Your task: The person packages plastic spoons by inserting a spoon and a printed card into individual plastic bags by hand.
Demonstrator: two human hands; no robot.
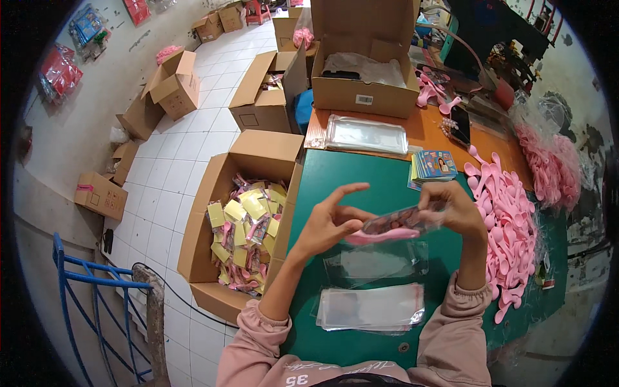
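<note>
My right hand (449, 208) pinches the right end of a clear plastic packet (396, 222) above the green table. A printed card shows inside the plastic, and a pink spoon (380, 237) lies along its lower side; whether the spoon is inside I cannot tell. At the packet's left end my left hand (327, 224) holds on with thumb and a finger, its index finger stretched out free. Below the packet is a loose clear bag (380, 263). Nearer to me lies a stack of clear bags (371, 307). Printed cards (433, 166) are stacked beyond my right hand.
Pink spoons (506, 238) lie heaped on the right. Left of the table (309, 187), an open carton (203, 248) holds many filled packets. Behind are a bag bundle (366, 134), a large open box (361, 100) and a phone (459, 126). A blue metal frame (97, 277) stands far left.
</note>
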